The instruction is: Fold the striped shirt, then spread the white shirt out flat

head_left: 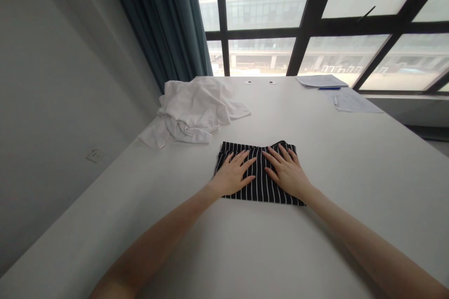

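Observation:
A black garment with thin white stripes lies folded into a flat, roughly rectangular shape on the white table. It looks like shorts, with a gathered waistband along its far edge. My left hand rests flat on the garment's left half, fingers spread. On the right half lies my right hand, palm down with its fingers apart. Both hands press on the cloth from above and grip nothing. Parts of the garment are covered by my palms.
A crumpled white cloth garment lies at the table's far left. Papers and a blue pen lie at the far right. Two small round fittings are set near the back edge. A blue curtain and windows stand behind; a wall runs along the left.

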A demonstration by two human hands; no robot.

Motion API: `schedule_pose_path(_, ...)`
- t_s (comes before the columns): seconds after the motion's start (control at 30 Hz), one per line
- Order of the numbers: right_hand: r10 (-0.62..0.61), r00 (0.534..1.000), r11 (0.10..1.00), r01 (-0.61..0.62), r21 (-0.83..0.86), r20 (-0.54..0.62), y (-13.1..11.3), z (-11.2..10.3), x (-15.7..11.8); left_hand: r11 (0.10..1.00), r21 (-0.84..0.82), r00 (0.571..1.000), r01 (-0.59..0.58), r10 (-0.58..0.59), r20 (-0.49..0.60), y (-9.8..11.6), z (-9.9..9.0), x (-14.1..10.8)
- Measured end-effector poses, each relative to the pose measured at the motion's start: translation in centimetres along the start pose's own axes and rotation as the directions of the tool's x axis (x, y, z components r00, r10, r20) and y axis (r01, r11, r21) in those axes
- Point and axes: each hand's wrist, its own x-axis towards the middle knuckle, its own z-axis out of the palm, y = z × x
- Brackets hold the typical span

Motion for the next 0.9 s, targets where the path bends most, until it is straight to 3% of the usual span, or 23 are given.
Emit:
schedule_pose_path(0.23,0.017,0.999,1.0,-0.017,-0.006,0.032,0.5,0.2,-0.1,0.993,-0.019,0.99,0.119,-0.118,0.076,-3.1,-0.2,-0.1)
schedule_pose_path(0.43,0.014,0.999,1.0,-0.013,-0.008,0.046,0.8,0.4,-0.2,0.978,-0.052,0.978,0.203,-0.2,0.065,-4.8,0.1,-0.8)
schedule_pose_path(0.73,-0.03,1.0,0.997,0.03,0.072,-0.003,1.3,0.4,-0.5,0.929,-0.312,0.946,0.197,-0.264,-0.187,-6.8,-0.5,-0.3)
schedule_pose_path(0.9,-0.059,0.995,0.976,0.075,0.206,-0.08,1.8,0.1,-0.5,0.899,-0.4,0.931,0.179,-0.286,-0.226,-7.7,-0.7,-0.5)
